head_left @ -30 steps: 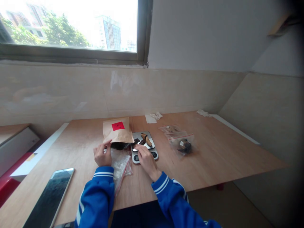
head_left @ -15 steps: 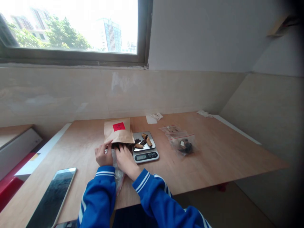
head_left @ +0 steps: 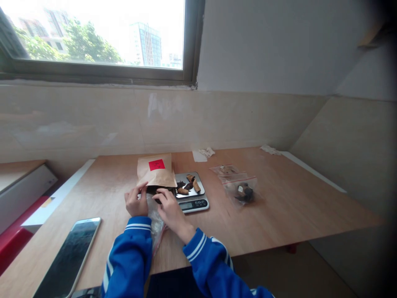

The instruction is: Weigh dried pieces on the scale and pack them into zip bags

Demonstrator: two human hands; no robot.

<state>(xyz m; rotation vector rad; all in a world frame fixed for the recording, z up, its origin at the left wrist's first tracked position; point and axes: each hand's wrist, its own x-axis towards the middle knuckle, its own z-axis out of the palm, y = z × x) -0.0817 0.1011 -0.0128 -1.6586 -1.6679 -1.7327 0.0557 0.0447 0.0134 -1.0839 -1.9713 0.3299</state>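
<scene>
Kraft bag (head_left: pixel 156 170) lies on the table (head_left: pixel 294 207), red label up, mouth toward me. The head view is all I have. What is the left hand (head_left: pixel 135 201) doing?

Curled, with thumb and fingers closed at the bag's lower left corner, apparently pinching the edge. I am logging it as a grip, though the fingers hide the contact.

Right hand (head_left: pixel 171 210)?

Half open, with fingertips (head_left: pixel 164 194) on a dark lump (head_left: pixel 151 190) at the bag's mouth. I cannot tell from here whether they have hold of it.

What could go wrong from this position?

Scale (head_left: pixel 192 204) sits just right of the bag, with tan and dark pieces (head_left: pixel 187 186) on its pan. A swing of the right wrist could nudge it, spoiling the reading or tipping pieces off. If the left pinch slackens, the bag could slump and the lump could drop onto the clear bag (head_left: pixel 156 227) beneath the hands.

Anything else within range?

Phone (head_left: pixel 66 258) lies left of the hands, well apart. Two zip bags (head_left: pixel 238 188) lie right of the scale, also well apart, so a small slip should miss both.
</scene>
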